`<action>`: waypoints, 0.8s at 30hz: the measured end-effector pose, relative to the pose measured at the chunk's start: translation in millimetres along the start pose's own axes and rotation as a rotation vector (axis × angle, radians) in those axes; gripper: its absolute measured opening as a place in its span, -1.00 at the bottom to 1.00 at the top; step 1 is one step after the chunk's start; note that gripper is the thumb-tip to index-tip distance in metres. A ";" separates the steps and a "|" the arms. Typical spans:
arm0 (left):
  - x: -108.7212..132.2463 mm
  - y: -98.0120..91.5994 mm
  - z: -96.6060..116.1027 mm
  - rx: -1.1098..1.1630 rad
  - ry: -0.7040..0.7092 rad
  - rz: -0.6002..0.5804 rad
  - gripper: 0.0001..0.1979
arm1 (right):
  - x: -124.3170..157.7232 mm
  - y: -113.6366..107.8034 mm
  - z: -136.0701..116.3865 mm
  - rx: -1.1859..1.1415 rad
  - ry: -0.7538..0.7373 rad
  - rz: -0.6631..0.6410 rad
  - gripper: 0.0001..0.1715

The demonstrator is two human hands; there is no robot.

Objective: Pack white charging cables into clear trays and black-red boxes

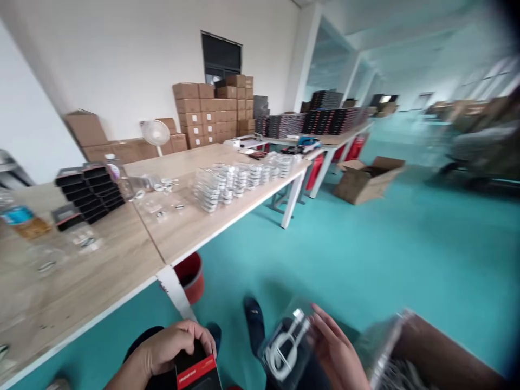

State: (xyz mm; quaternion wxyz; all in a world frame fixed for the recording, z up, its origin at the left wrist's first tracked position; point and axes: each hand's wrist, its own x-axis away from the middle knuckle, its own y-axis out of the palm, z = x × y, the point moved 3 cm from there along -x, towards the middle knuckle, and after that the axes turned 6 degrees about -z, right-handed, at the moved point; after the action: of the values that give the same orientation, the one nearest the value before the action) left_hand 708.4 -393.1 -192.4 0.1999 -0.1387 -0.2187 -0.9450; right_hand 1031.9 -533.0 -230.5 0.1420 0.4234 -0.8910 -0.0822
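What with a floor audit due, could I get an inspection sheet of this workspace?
Surface: long light wooden table, partly bare.
Job's things: small black-and-red cardboard box; clear plastic blister pack.
Clutter: rows of stacked clear packs, stacked black plastic trays, blurred plastic bottle.
Grippers: left hand grips the box; right hand holds the blister pack.
Cables: white coiled cable inside the held pack.
Surroundings: teal floor, stacked brown cardboard cartons, white fan, open carton, red bin.

bright daylight, motion blur, warped edges
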 end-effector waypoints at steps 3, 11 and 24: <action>-28.0 27.5 -17.5 0.269 0.060 -0.258 -0.64 | 5.3 5.9 -27.1 -0.291 0.059 0.030 -0.44; -39.6 70.5 -15.8 0.796 0.283 -0.364 -0.22 | 9.6 9.2 -55.3 -0.402 0.010 0.008 -0.56; -31.4 82.5 -61.1 0.460 0.117 -0.110 -0.04 | -12.3 47.0 -102.6 -0.453 -0.070 -0.096 -0.62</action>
State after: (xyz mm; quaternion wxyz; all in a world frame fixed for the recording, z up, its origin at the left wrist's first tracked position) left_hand 761.6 -479.8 -226.8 0.1869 -0.0222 -0.4236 -0.8861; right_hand 1038.0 -496.5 -123.1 0.1980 0.4195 -0.8331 -0.3013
